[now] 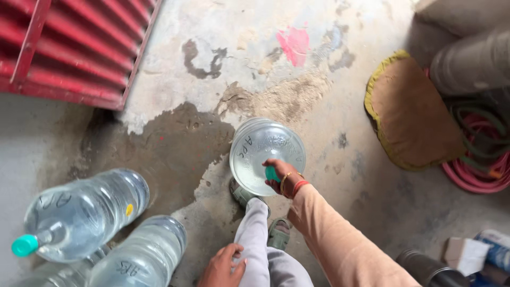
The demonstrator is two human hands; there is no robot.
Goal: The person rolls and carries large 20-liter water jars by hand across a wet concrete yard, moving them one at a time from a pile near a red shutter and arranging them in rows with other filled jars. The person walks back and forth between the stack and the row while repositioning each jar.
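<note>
A large clear water jug [263,151] stands upright on the concrete floor just ahead of my feet. My right hand [280,178] is closed on its teal cap [272,174] at the neck; bangles and a red thread circle the wrist. My left hand [223,266] rests on my left knee, fingers loosely spread, holding nothing. Two more filled jugs lie at the lower left: one [87,212] with a teal cap [25,245] pointing left, another [143,255] beside it.
A red metal shutter [69,48] fills the upper left. A wet patch [164,149] darkens the floor. A brown mat with yellow edging [411,111], coiled pink hose [478,170] and a grey pipe [470,64] sit at right. Boxes [467,252] lie bottom right.
</note>
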